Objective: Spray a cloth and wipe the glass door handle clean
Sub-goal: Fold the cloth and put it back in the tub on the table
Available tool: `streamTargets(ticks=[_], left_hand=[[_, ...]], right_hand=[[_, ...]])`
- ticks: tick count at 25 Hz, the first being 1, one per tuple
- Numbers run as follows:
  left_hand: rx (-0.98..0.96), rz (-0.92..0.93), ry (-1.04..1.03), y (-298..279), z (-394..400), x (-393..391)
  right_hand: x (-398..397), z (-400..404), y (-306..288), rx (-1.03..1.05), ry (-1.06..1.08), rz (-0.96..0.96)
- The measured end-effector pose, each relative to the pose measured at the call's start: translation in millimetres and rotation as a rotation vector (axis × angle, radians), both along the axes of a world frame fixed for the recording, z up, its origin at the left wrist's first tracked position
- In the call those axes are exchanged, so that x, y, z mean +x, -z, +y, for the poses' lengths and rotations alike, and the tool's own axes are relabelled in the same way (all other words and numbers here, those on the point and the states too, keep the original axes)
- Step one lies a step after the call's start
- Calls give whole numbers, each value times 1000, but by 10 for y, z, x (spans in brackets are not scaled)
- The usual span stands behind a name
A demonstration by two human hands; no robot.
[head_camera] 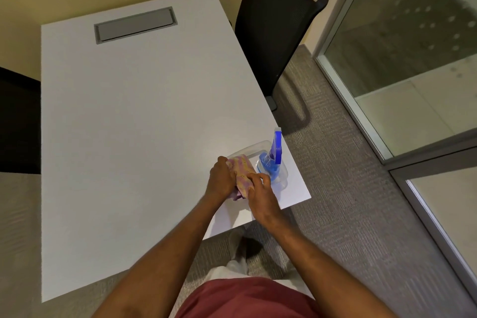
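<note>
Pink and yellow, the cloth [242, 175] looks soft and light, so it will bend and fold easily and will not break. It sits just above the table [129, 137] near the right front corner, held between both hands. The left hand [222, 179] has its fingers curled around the cloth's left side. The right hand [260, 195] pinches the cloth's right edge with bent fingers. Both arms reach forward, close together.

Just beside the cloth, on its right, stands the spray bottle [273, 162]. It is clear with a blue top, and looks hard and a bit slippery. I think the neck under the blue trigger is the best place to grab it. A clear tub [254, 148] sits behind them.
</note>
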State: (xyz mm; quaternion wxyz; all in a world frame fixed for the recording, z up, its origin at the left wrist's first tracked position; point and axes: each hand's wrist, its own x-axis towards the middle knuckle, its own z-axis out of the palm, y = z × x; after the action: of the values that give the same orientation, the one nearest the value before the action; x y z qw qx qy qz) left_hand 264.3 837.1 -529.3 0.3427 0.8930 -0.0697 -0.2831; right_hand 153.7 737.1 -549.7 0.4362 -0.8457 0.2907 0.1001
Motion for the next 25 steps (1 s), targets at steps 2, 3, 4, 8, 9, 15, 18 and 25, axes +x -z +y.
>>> streamTargets(ticks=[2, 3, 4, 8, 9, 15, 18, 25], left_hand=[[52, -42, 46, 13, 0, 23], [110, -91, 85, 22, -3, 35], [197, -152, 142, 30, 0, 40], [403, -373, 331, 33, 37, -83], [366, -402, 365, 42, 38, -121], [207, -318, 634, 225, 51, -171], [251, -303, 701, 321, 77, -174], [359, -329, 785, 462, 55, -166]], right_hand=[[36, 7, 102, 23, -4, 78], [52, 13, 152, 36, -29, 138], [71, 14, 196, 15, -72, 190], [190, -1, 175, -283, -200, 212], [213, -5, 125, -348, -235, 195], [231, 19, 200, -276, -168, 56], [173, -31, 230, -332, -188, 89], [111, -22, 403, -188, -144, 208]])
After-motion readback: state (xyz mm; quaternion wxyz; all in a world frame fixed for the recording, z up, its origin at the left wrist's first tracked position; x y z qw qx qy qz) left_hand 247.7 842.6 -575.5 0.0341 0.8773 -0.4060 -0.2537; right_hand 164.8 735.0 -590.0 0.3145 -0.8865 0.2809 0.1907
